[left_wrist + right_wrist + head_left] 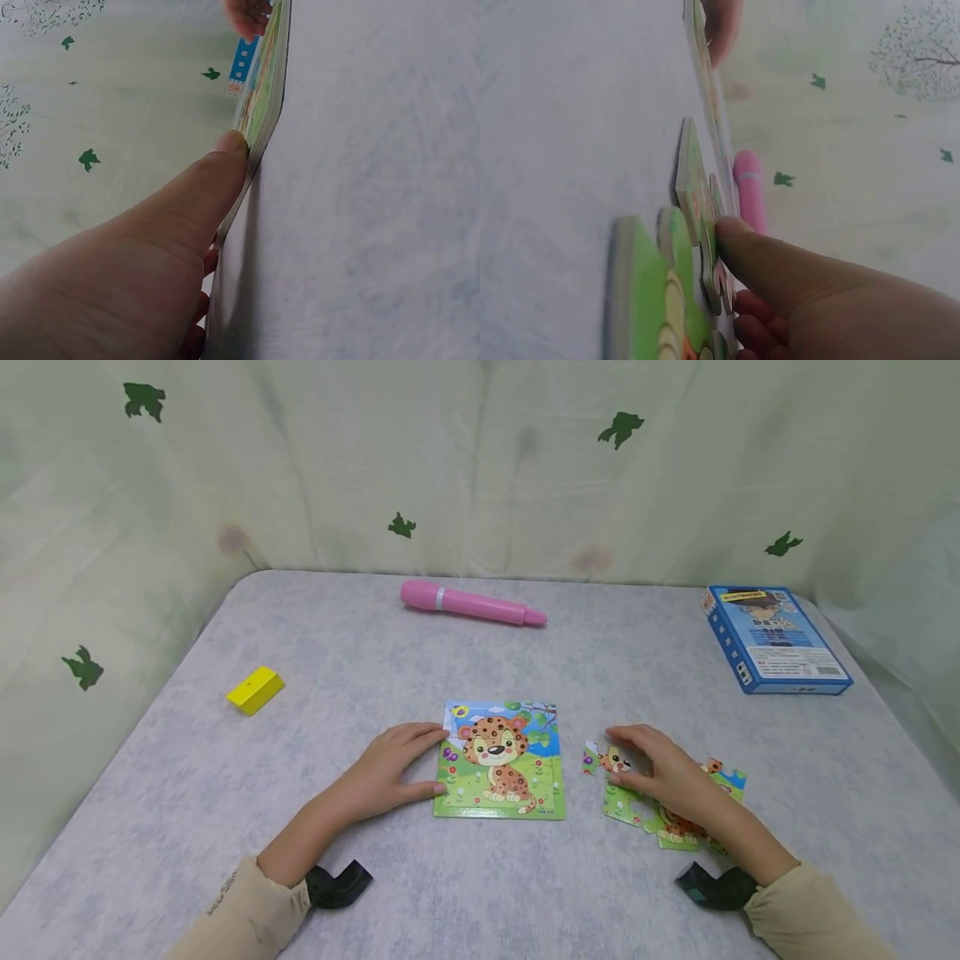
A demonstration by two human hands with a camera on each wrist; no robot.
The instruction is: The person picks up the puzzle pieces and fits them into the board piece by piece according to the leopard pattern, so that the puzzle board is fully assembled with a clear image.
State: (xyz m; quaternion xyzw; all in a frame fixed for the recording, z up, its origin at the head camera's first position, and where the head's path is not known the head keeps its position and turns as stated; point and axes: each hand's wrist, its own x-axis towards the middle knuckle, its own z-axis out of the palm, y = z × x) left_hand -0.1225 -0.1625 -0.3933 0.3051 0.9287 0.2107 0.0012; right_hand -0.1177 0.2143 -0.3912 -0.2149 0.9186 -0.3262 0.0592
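A square jigsaw puzzle board (525, 797) with a spotted leopard cub lies on the table. My left hand (386, 777) rests at its left edge, thumb and fingers spread along that side; the thumb tip touches the edge in the left wrist view. Right of the board, my right hand (663, 768) curves thumb and fingers around a puzzle piece (613, 762) showing part of the cub's face. Its thumb (735, 229) touches that piece in the right wrist view. Other loose pieces (622, 803) lie beneath and beside this hand, partly hidden by it.
A pink pen-shaped toy (480, 604) lies at the back of the table. To the left sits a yellow block (256, 691). A blue box (780, 643) lies at the back right. Behind the table hangs a pale curtain (480, 460) with leaf-like prints.
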